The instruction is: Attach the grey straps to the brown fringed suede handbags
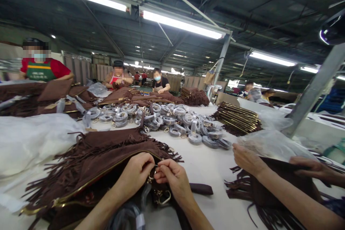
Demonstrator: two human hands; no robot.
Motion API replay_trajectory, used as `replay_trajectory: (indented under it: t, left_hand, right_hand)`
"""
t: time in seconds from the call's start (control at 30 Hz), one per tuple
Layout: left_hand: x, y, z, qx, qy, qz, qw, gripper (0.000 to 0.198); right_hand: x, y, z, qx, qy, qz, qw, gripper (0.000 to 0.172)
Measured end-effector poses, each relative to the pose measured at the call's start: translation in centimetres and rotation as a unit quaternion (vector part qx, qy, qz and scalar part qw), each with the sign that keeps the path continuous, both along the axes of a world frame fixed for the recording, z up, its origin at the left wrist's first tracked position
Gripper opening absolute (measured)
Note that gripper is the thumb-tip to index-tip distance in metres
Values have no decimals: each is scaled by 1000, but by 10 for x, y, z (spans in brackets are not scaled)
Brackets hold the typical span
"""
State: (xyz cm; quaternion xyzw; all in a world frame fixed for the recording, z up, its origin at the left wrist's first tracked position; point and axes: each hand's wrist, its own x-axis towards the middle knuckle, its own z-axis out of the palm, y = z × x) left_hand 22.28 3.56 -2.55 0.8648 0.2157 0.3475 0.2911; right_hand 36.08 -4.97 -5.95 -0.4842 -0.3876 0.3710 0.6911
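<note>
Through the head camera I see my left hand [139, 170] and right hand [172, 174] close together, fingertips nearly meeting. Neither is spread open: on each, thumb and forefinger are pinched, the other fingers curled. Between them is a small metal fitting [155, 166], mostly hidden by the fingers, so I cannot tell its shape or which part each hand grips.

Under and to the left of my hands lies a brown fringed bag [115, 154], its gold zipper [107, 167] open toward me; my left wrist crosses the opening. Just below my right fingers hangs a gold clip [165, 198]. A short brown strap [201, 188] sticks out to the right of my right hand, and a plastic-wrapped coil [129, 217] sits below my left hand.

Beyond both hands, a heap of similar wrapped straps [175, 118] spreads across the white table [196, 163]. Well to the right of my right hand, a co-worker's hands [248, 159] are at another brown fringed piece [283, 178]. Crumpled clear plastic [35, 142] lies far left of my left hand.
</note>
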Motion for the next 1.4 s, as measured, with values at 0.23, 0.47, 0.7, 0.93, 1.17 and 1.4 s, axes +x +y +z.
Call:
replay_trajectory:
  t: [0.23, 0.47, 0.7, 0.93, 1.17, 1.4]
  left_hand:
    - [2, -3, 0, -13, 18, 10, 1000, 15]
    - [4, -5, 1, -33, 25, -6, 999, 14]
    - [2, -6, 3, -55, 15, -5, 998, 14]
    - [4, -4, 0, -66, 15, -16, 998, 14]
    - [4, -3, 0, -86, 8, -18, 996, 14]
    - [4, 0, -4, -95, 1, -27, 995, 13]
  right_hand:
    - [-1, 3, -5, 5, -11, 3, 1000, 51]
    - [-1, 2, -7, -3, -22, 16, 1000, 51]
    - [-1, 3, -10, 2, -32, 17, 999, 47]
    - [-2, 1, -6, 6, -30, 11, 999, 44]
    - [-3, 2, -5, 1, -25, 4, 1000, 49]
    - [-4, 2, -7, -1, -38, 7, 999, 46]
